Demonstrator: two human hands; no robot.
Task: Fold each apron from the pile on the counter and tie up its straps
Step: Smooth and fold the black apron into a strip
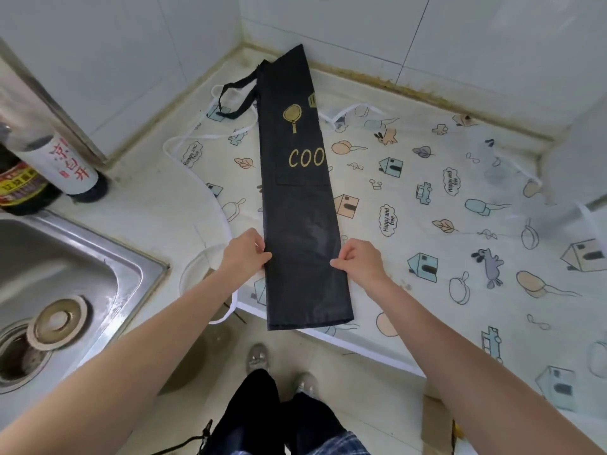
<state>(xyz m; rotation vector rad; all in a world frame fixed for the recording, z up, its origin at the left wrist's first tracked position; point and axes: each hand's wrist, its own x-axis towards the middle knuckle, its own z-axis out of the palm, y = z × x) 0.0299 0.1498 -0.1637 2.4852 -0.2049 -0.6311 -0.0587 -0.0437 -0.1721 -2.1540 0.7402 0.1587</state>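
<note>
we look down at a black apron (297, 192) folded into a long narrow strip, lying on the counter (138, 192) from the back corner toward us, its near end hanging a little past the counter's edge. gold print on it shows a pan and the letters "coo". its black strap (235, 93) loops out to the left near the far end. under it lies a patterned apron (427, 198), spread flat, pale with little houses, leaves and pans, with white straps (210, 136) trailing out on the left.

our left hand (244, 252) pinches the strip's left edge near its lower part, fingers curled on the cloth. our right hand (359, 261) pinches the right edge just across from it, thumb and fingers closed on the fabric. both hands sit level with each other, the strip between them.

to the left, a steel sink (65, 274) with a drain is set in the counter, and two bottles (49, 172) stand behind it by the wall. white tiles (361, 27) line the corner. below, we see dark trousers and shoes (259, 357) on the floor.
</note>
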